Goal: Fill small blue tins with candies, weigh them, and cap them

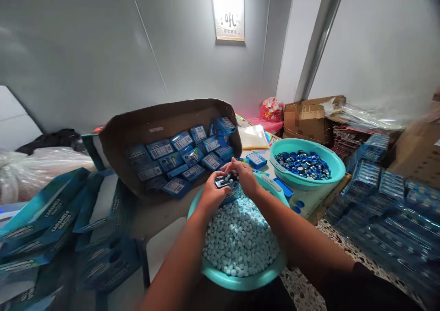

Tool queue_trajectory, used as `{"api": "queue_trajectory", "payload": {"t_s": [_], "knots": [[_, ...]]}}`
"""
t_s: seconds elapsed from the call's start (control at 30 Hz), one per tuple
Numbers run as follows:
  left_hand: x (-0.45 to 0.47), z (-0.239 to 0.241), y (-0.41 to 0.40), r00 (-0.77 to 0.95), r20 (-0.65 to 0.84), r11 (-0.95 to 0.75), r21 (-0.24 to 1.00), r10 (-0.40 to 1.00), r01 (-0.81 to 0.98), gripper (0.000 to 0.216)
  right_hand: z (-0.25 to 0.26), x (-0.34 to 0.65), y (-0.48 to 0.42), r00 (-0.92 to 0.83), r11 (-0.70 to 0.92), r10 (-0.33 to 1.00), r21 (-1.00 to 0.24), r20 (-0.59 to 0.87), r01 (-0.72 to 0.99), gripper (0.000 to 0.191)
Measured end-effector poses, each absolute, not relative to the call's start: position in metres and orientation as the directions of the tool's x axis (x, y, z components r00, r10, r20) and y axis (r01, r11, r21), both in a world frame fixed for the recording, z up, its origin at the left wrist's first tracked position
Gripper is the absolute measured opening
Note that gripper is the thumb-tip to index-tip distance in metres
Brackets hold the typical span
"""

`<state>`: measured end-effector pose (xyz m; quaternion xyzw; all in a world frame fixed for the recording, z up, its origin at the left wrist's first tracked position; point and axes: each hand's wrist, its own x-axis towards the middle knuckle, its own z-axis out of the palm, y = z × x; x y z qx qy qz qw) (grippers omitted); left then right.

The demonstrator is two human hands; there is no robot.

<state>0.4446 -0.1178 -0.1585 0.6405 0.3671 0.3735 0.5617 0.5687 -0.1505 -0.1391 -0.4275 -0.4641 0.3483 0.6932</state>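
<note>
My left hand [212, 194] grips a small blue box [231, 195] above a turquoise basin [237, 282]. A few pale pellets show at the box's dark top opening. Against that opening, my right hand [244, 176] is bent with fingers drawn together; what they hold, if anything, is hidden. Pale mint-coloured pellets [240, 237] fill the basin below both hands. Just beyond the hands, a tilted brown carton [137, 123] contains several blue boxes [175, 162] like the one in my left hand.
Right of the hands, a second turquoise basin [338, 164] holds many shiny blue round pieces [304, 164]. A blue box [256, 160] lies beside it. Folded teal display cartons [51, 215] are stacked at left. Wrapped blue packs [385, 210] and a cardboard box [304, 123] stand at right.
</note>
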Motion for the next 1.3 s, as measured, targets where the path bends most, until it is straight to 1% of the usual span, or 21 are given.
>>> {"api": "queue_trajectory", "payload": {"t_s": [0.13,0.2,0.27,0.33,0.4,0.47,0.53,0.6,0.7,0.83,0.97,1.03,1.13,1.23,1.3], "knots": [[0.445,-0.161,-0.115,0.437,0.062,-0.089,0.995,0.897,0.043,0.045,-0.142,0.567,-0.150,0.285,0.385,0.887,-0.922,0.363,-0.025,0.059],[0.445,-0.164,-0.114,0.426,0.060,-0.091,0.995,0.902,0.052,0.045,-0.144,0.569,-0.149,0.294,0.379,0.878,-0.924,0.377,0.053,0.058],[0.444,-0.166,-0.113,0.414,0.068,-0.102,0.993,0.908,0.060,0.043,-0.146,0.574,-0.148,0.301,0.367,0.867,-0.918,0.396,0.152,0.049],[0.444,-0.167,-0.114,0.399,0.088,-0.123,0.990,0.913,0.064,0.041,-0.146,0.580,-0.149,0.276,0.355,0.860,-0.892,0.429,0.280,0.037],[0.443,-0.166,-0.115,0.394,0.110,-0.145,0.988,0.912,0.061,0.040,-0.146,0.585,-0.151,0.182,0.368,0.855,-0.815,0.486,0.448,0.024],[0.443,-0.164,-0.117,0.397,0.126,-0.161,0.985,0.909,0.056,0.038,-0.145,0.588,-0.154,0.065,0.391,0.846,-0.700,0.529,0.598,0.015],[0.444,-0.163,-0.119,0.399,0.137,-0.173,0.983,0.907,0.056,0.036,-0.145,0.589,-0.156,0.003,0.396,0.837,-0.610,0.547,0.686,0.010],[0.444,-0.162,-0.120,0.397,0.146,-0.186,0.980,0.906,0.064,0.033,-0.145,0.591,-0.157,-0.001,0.374,0.833,-0.561,0.553,0.738,0.008],[0.444,-0.163,-0.122,0.393,0.166,-0.219,0.971,0.904,0.093,0.032,-0.145,0.594,-0.156,0.008,0.330,0.842,-0.527,0.540,0.783,0.014],[0.445,-0.167,-0.122,0.398,0.192,-0.262,0.956,0.897,0.130,0.037,-0.145,0.597,-0.156,0.035,0.298,0.847,-0.527,0.531,0.796,0.018],[0.448,-0.174,-0.121,0.408,0.224,-0.297,0.947,0.885,0.124,0.039,-0.146,0.596,-0.156,0.047,0.286,0.844,-0.522,0.534,0.803,0.021],[0.449,-0.177,-0.121,0.416,0.247,-0.320,0.940,0.875,0.116,0.041,-0.147,0.595,-0.156,0.072,0.271,0.851,-0.552,0.521,0.789,0.027],[0.448,-0.177,-0.122,0.404,0.302,-0.376,0.919,0.863,0.116,0.039,-0.147,0.596,-0.157,0.116,0.248,0.871,-0.633,0.477,0.733,0.041],[0.446,-0.174,-0.123,0.374,0.364,-0.437,0.890,0.853,0.129,0.037,-0.147,0.600,-0.158,0.077,0.289,0.871,-0.633,0.485,0.719,0.047],[0.444,-0.171,-0.123,0.364,0.379,-0.452,0.881,0.851,0.140,0.036,-0.148,0.603,-0.158,0.051,0.318,0.867,-0.629,0.495,0.709,0.047]]}}
